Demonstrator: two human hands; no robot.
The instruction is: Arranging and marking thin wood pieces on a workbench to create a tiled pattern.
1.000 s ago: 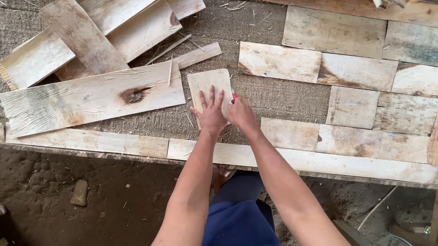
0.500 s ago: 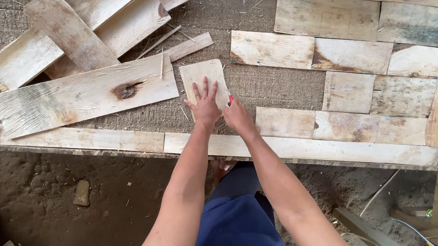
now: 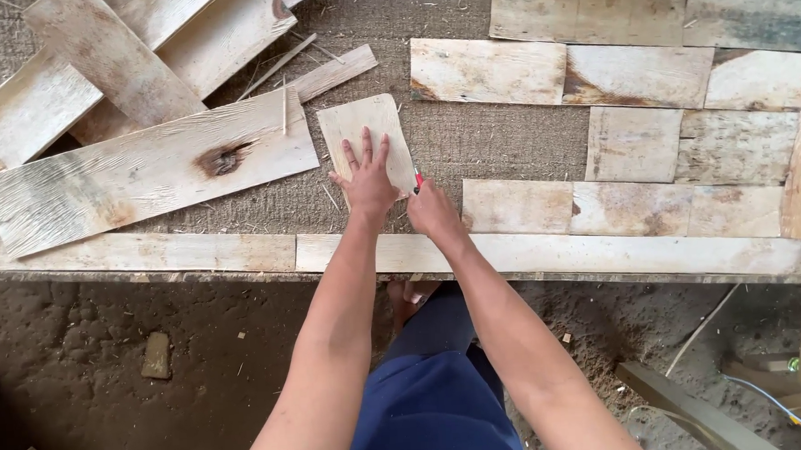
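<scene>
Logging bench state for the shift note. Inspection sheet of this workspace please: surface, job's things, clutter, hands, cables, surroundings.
Surface: rough grey mat strewn with splinters, edged by a wooden rail.
Job's things: small pale wood piece flat on the mat; red-tipped tool at its right edge.
Clutter: loose planks, one knotted plank left; fitted boards right.
Hands: left hand flat on the piece; right hand grips the tool.
Cables: thin blue-white wire on the ground, lower right.
Surroundings: dirt floor, small block, timber offcuts.
</scene>
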